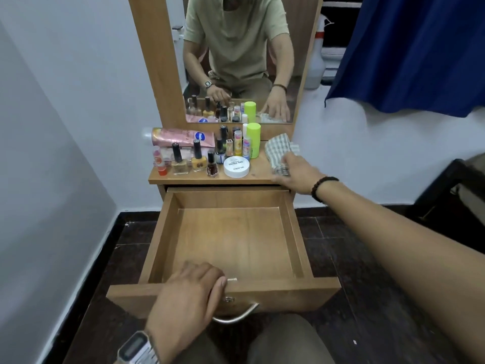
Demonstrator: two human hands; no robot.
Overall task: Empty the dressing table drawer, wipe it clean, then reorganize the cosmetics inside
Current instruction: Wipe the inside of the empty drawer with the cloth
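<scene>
- We see the drawer (236, 240) pulled far out from under the table top (259, 174). Nothing lies on its wooden floor.
- We see the left hand (189, 292) on the front edge of the drawer. Its fingers curl over the edge and its thumb lies along the top, so it holds the drawer front.
- A curved metal handle (236, 315) hangs on the drawer front, just beside that hand.
- We see the right hand (296, 172) up past the back right corner of the drawer, on the table top. Its fingers lie on the checked cloth (279, 151). They are blurry, so we cannot tell if they grip the cloth or just rest on it.
- The make-up stands on the table top, behind the drawer and to the left of the cloth.
- There is a round white tub (236, 167), a tall green can (253, 140), a yellow nail polish bottle (197, 160), a dark red one (212, 165) and a pink tube (181, 137) lying on its side.
- The mirror (240, 59) stands behind the make-up and shows it again.
- A blue curtain (409, 51) hangs far to the right of the drawer.
</scene>
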